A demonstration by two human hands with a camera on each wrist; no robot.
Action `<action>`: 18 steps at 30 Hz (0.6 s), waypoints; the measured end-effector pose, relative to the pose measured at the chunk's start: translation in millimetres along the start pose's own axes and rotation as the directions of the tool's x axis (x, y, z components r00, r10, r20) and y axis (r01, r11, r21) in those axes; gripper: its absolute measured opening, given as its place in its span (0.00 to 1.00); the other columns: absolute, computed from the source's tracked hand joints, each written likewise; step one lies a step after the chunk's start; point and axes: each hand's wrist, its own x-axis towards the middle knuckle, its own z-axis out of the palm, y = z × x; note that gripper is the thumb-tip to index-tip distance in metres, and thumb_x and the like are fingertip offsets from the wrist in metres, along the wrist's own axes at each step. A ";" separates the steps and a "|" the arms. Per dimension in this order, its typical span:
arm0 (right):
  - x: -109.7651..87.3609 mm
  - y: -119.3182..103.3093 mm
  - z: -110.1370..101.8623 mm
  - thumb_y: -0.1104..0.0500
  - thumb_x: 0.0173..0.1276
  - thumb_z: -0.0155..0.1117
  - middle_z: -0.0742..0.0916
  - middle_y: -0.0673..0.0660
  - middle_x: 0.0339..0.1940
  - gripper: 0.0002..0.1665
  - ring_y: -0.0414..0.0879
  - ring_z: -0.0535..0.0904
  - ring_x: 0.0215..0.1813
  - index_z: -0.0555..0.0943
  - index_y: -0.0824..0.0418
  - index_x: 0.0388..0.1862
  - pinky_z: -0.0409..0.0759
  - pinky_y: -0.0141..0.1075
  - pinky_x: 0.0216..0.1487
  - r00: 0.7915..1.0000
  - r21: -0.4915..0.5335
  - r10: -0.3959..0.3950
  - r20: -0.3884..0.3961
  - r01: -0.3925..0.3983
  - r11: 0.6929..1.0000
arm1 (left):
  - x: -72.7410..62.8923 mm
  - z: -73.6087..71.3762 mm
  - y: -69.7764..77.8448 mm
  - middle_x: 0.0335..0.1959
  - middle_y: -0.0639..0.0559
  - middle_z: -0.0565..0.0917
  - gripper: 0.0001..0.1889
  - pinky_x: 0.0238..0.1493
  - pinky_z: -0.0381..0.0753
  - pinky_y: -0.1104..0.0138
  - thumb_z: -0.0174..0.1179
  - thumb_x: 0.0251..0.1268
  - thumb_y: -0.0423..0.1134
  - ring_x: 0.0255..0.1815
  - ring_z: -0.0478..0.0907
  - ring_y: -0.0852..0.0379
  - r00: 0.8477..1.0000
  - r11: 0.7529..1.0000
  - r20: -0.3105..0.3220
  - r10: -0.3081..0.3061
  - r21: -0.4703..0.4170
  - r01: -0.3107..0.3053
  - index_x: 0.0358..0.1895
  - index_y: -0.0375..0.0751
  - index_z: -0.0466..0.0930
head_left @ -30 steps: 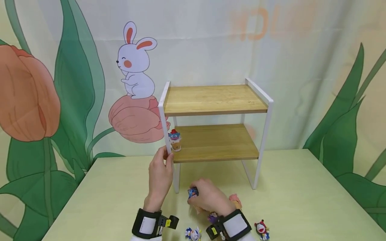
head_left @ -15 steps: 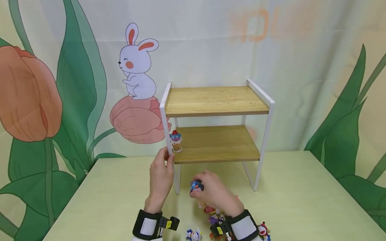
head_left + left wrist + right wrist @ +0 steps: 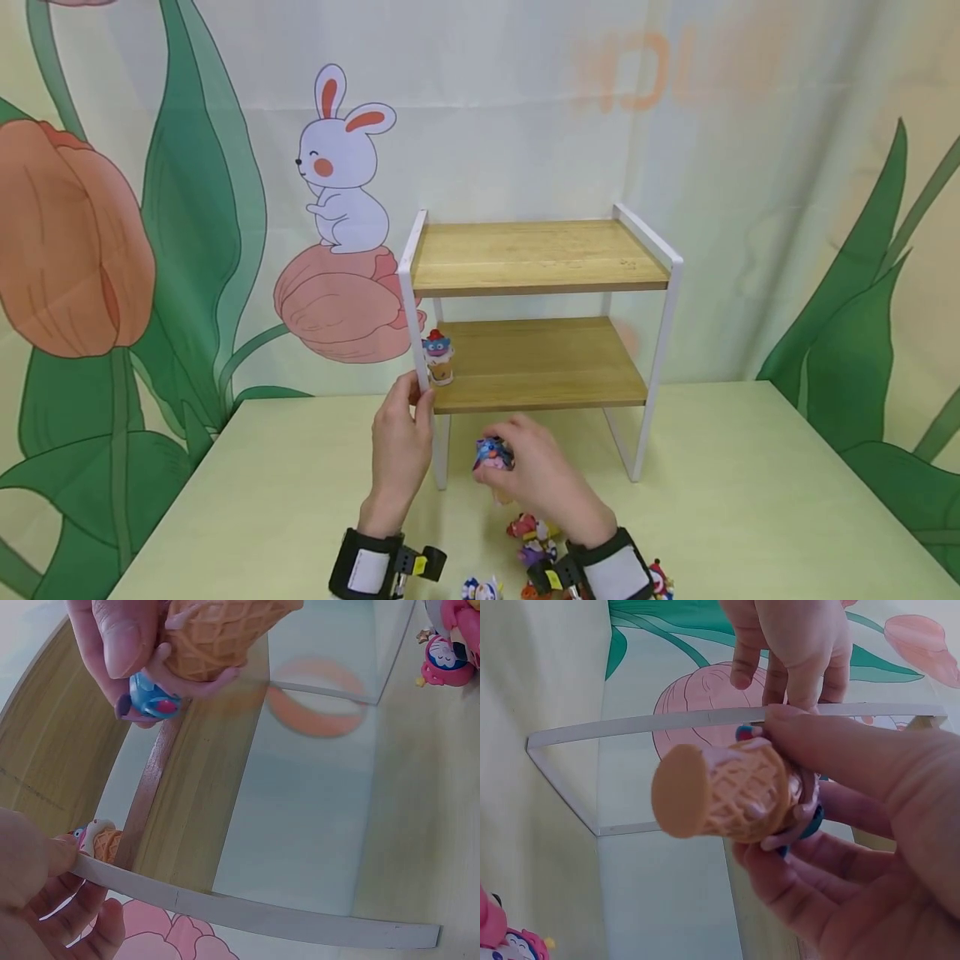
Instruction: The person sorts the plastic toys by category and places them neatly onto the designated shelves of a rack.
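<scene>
My left hand [image 3: 401, 454] grips the white left front leg of a two-tier wooden shelf [image 3: 540, 362], thumb and fingers at the lower board's height. With my right hand [image 3: 543, 471] I hold a figurine [image 3: 492, 454] in front of the shelf, just below the lower board. Its blue head sits in a waffle ice-cream cone [image 3: 742, 787]; thumb and fingers pinch it around the upper part, and the flat base faces the right wrist camera. A second cone figurine [image 3: 438, 358], red-hatted with a blue face, stands upright at the lower board's left end, close to my left hand.
Several small figurines [image 3: 536, 550] lie on the table below my right forearm. A blue and white figurine [image 3: 482, 589] is at the front edge of view, and another red one [image 3: 660, 579] lies right of my right wrist. A printed curtain [image 3: 525, 125] hangs behind the shelf.
My right hand has lifted the blue-headed cone figurine off the table and moved it slightly up and right, toward the shelf. My left hand keeps its grip on the leg.
</scene>
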 end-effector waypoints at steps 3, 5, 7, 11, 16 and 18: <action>-0.3 0.5 -1.8 0.52 0.60 0.75 0.79 0.54 0.45 0.27 0.44 0.75 0.40 0.80 0.62 0.56 0.77 0.33 0.36 1.000 0.010 -0.007 -0.027 0.007 1.000 | -0.3 1.0 0.4 0.39 0.43 0.81 0.14 0.33 0.78 0.61 0.58 0.69 0.29 0.35 0.76 0.50 1.000 1.000 0.001 -0.005 -0.008 0.005 0.55 0.31 0.75; -0.6 0.6 -3.0 0.53 0.60 0.75 0.79 0.55 0.45 0.27 0.44 0.75 0.40 0.80 0.61 0.56 0.78 0.33 0.36 0.999 0.015 -0.012 -0.048 0.013 1.000 | -0.6 1.1 1.3 0.39 0.43 0.81 0.14 0.34 0.79 0.61 0.58 0.69 0.29 0.36 0.76 0.50 1.000 1.000 0.005 -0.011 -0.013 0.011 0.56 0.31 0.75; -1.0 0.7 -4.0 0.53 0.60 0.75 0.79 0.55 0.46 0.27 0.44 0.75 0.40 0.80 0.62 0.56 0.77 0.33 0.36 0.998 0.018 -0.016 -0.068 0.018 1.000 | -1.1 1.0 2.2 0.40 0.43 0.81 0.14 0.34 0.79 0.61 0.58 0.69 0.29 0.36 0.76 0.50 1.000 1.000 0.006 -0.019 -0.016 0.019 0.56 0.31 0.75; -1.5 0.0 -6.1 0.54 0.61 0.74 0.80 0.57 0.47 0.26 0.44 0.74 0.39 0.80 0.63 0.56 0.77 0.32 0.34 0.994 0.027 -0.025 -0.109 0.028 0.999 | -1.5 0.5 2.9 0.40 0.43 0.81 0.14 0.33 0.79 0.61 0.58 0.69 0.29 0.35 0.76 0.50 1.000 1.000 -0.001 -0.013 -0.005 0.013 0.56 0.31 0.75; -0.9 0.3 -10.4 0.57 0.60 0.75 0.79 0.58 0.47 0.26 0.43 0.74 0.35 0.80 0.64 0.56 0.77 0.30 0.30 0.984 0.050 -0.032 -0.173 0.041 0.998 | -0.8 0.3 2.6 0.40 0.42 0.81 0.14 0.33 0.79 0.60 0.58 0.69 0.29 0.36 0.76 0.50 1.000 1.000 -0.002 0.001 0.001 -0.001 0.55 0.31 0.74; 0.5 0.8 -12.9 0.58 0.59 0.76 0.80 0.58 0.46 0.26 0.42 0.73 0.34 0.80 0.65 0.55 0.76 0.30 0.29 0.978 0.044 -0.039 -0.204 0.049 0.998 | -0.4 0.5 2.5 0.40 0.42 0.81 0.14 0.34 0.78 0.61 0.57 0.70 0.29 0.36 0.76 0.50 1.000 1.000 0.003 -0.003 -0.003 0.003 0.55 0.31 0.74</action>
